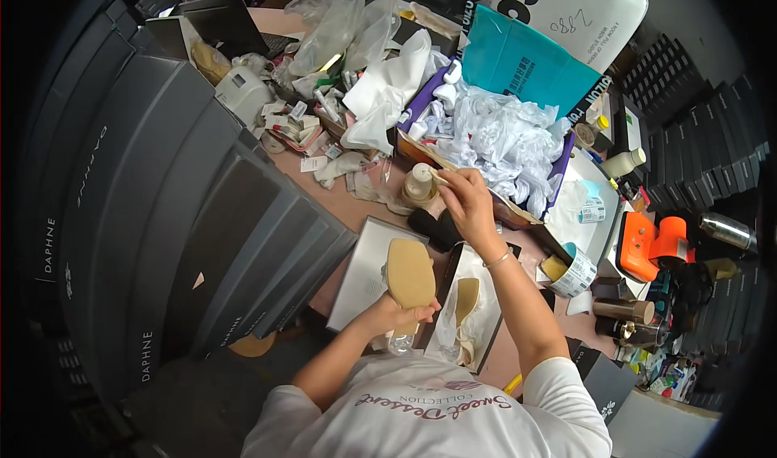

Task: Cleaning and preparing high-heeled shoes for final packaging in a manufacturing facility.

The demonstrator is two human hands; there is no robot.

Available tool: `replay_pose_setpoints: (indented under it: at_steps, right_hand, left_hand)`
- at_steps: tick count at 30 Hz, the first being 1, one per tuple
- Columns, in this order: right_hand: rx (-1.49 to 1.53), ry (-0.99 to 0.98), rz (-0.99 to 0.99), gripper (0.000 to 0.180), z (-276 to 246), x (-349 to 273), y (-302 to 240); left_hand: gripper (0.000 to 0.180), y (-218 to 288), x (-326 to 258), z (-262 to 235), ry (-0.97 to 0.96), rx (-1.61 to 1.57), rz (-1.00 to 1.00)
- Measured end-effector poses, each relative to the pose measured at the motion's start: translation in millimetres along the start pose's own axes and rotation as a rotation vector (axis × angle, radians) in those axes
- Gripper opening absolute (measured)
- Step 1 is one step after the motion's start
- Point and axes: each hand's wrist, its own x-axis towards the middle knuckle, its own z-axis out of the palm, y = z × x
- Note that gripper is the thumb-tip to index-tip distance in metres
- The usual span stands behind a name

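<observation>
My left hand [394,315] grips a shoe [411,270] round its narrower part, with the tan sole turned up. Clear plastic shows just below that hand. My right hand [468,202] reaches forward, its fingers pinched together against the top of a bottle [419,184] with a white cap; a small pale thing seems to be at the fingertips, too small to name. Below the right forearm, a second tan-soled shoe [466,298] lies in white tissue inside an open shoebox [487,332]. A pale grey box lid [356,284] lies flat beside the held shoe.
Tall stacks of dark shoeboxes [178,215] crowd the left. A purple-edged box [558,184] full of crumpled white plastic stands beyond my right hand. Plastic bags [332,25] and small items clutter the back left. An orange device [643,243] sits at right.
</observation>
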Motion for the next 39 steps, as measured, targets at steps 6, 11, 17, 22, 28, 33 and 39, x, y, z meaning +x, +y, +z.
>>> replay_pose_setpoints:
  at_steps: [6, 11, 17, 22, 28, 33, 39]
  right_hand:
    - [-0.307, -0.139, -0.236, 0.042, 38, 23, 41]
    - [-0.165, -0.167, -0.102, 0.052, 51, 6, 55]
    - [-0.168, -0.027, -0.105, 0.055, 36, 5, 54]
    - [0.470, 0.534, 0.357, 0.045, -12, -21, 44]
    - [1.123, 0.822, 0.732, 0.037, -17, -66, 75]
    - [0.243, 0.538, 0.255, 0.045, -5, -13, 41]
    - [-0.225, -0.046, -0.029, 0.043, 59, -4, 57]
  left_hand:
    - [0.088, 17, 14, -12, -0.106, 0.003, 0.084]
    - [0.091, 24, 6, -21, -0.146, 0.085, 0.084]
    - [0.091, 25, -6, -15, -0.133, 0.038, 0.003]
    - [0.088, 12, -14, -13, -0.128, -0.079, -0.082]
    - [0.084, -2, -22, -9, -0.149, -0.099, -0.129]
    - [0.079, -5, -21, -10, -0.115, -0.119, -0.096]
    - [0.078, -3, -11, -25, -0.037, -0.169, -0.058]
